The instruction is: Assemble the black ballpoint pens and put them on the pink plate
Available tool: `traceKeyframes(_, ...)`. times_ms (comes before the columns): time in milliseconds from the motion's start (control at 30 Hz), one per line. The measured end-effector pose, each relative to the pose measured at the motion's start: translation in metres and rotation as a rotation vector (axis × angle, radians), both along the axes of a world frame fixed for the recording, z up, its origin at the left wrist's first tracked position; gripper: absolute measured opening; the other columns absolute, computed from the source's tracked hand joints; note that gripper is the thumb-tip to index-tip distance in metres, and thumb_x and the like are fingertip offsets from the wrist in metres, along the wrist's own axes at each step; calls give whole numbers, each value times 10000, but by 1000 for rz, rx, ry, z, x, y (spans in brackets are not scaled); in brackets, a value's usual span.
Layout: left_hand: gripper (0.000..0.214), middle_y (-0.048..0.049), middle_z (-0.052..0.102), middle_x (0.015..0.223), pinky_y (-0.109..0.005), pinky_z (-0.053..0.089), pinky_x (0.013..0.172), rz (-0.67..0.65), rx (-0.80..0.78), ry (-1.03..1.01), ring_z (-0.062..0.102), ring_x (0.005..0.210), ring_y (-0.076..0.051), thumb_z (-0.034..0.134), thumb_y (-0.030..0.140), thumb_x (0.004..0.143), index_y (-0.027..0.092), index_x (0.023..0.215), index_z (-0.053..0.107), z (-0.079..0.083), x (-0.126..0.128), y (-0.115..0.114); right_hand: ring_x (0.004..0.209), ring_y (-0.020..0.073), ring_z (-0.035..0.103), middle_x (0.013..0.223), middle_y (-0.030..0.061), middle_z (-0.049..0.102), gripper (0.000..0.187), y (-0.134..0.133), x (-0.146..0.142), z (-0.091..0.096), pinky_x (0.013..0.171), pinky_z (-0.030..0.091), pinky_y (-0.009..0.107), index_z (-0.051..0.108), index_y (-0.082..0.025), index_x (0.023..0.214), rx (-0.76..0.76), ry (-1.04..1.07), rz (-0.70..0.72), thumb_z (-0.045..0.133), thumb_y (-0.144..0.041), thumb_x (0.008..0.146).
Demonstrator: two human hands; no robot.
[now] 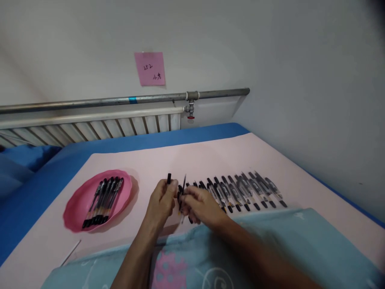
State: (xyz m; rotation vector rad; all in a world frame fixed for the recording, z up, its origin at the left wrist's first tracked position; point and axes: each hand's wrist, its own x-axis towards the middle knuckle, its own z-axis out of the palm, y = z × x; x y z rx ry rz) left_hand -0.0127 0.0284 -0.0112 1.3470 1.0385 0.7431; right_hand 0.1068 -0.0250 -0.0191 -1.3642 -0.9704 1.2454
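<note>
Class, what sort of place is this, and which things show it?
Perhaps a bedroom or dormitory room: a radiator, a patterned blanket in the foreground and rumpled blue fabric at the left suggest it.

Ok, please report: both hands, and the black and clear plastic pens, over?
Left hand: holding short black cylindrical piece, upright. Right hand: gripping slim blurred dark-topped rod. Pens: some in pink scalloped plate. Possibly in way: pen row beside right hand.

Just right of the pink, scalloped, oval bowl (76,204), you can pass over a bare strip of smooth, pale pink mat (144,168) before meeting your left hand (161,200). Farther right of the bowl, your right hand (198,204) and a row of slim black-and-clear pens (236,193) block you; beyond it, the mat lies open.
</note>
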Motion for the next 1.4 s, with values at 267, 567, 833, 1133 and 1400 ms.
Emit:
traceKeyframes(267, 354, 67, 408, 561, -161, 158, 333, -180, -46, -24, 256, 360, -35, 395, 492, 794, 216, 993, 494, 6, -4, -8, 531, 108, 585, 621, -20, 591, 81, 7, 24, 16, 355, 411, 163, 493, -172, 684, 364, 505, -441, 561, -206, 711)
traceKeyframes(567, 334, 62, 366, 538, -173, 164, 380, -287, 21, 3, 240, 407, -43, 399, 486, 809, 186, 845, 542, 3, -5, -14, 545, 114, 585, 649, -14, 585, 81, 5, 19, 15, 350, 418, 167, 505, -170, 699, 369, 570, -382, 573, -209, 721)
traceKeyframes(833, 334, 55, 384, 543, -183, 170, 380, -299, 45, 33, 249, 405, -51, 395, 492, 801, 185, 785, 525, 5, -6, -14, 530, 114, 587, 627, -13, 579, 66, 5, 19, 16, 344, 413, 159, 508, -170, 706, 367, 506, -376, 559, -210, 720)
traceKeyframes(1133, 306, 61, 360, 538, -178, 168, 386, -329, -16, -25, 251, 422, -51, 420, 470, 800, 187, 683, 436, 8, -8, -16, 485, 101, 567, 599, -11, 591, 72, 3, 23, 18, 334, 386, 147, 509, -166, 691, 338, 378, -363, 546, -221, 716)
traceKeyframes(1400, 314, 45, 391, 560, -186, 221, 427, -372, 60, 60, 305, 470, -69, 408, 470, 805, 181, 696, 464, 3, -9, -13, 375, 65, 461, 508, -44, 548, 82, -1, 25, 18, 343, 348, 156, 511, -173, 711, 298, 68, -252, 493, -241, 753)
